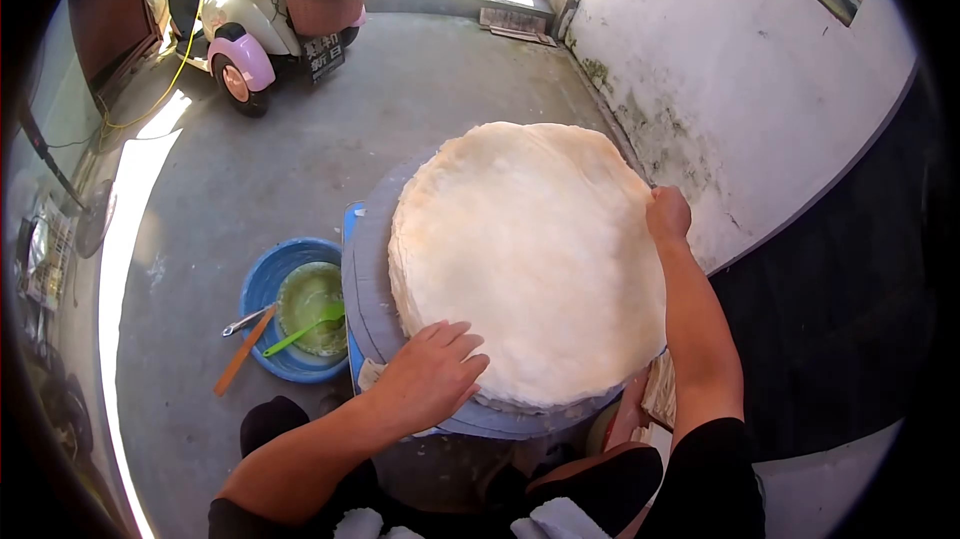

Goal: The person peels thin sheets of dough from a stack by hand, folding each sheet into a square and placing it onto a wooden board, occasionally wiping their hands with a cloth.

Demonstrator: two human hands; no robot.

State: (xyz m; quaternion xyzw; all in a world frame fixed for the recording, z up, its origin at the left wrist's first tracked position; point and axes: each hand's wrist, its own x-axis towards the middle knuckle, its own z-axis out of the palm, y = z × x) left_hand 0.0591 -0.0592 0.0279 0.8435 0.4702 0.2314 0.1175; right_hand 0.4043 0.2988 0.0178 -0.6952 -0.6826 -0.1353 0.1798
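Observation:
A thick stack of large, round, pale flat sheets (525, 259) lies on a grey round board (372, 269). My left hand (430, 374) rests on the near left edge of the stack, its fingers apart and nothing held. At the right edge, my right hand (668, 214) is closed with its fingertips at the rim of the sheets; it pinches the edge of the top sheet.
A blue basin (262, 284) with greenish liquid, a green spoon (305, 327) and a wooden stick (243, 351) stands on the floor at left. A three-wheeled scooter (240, 29) is parked at the back left. A white wall (720, 69) rises at right.

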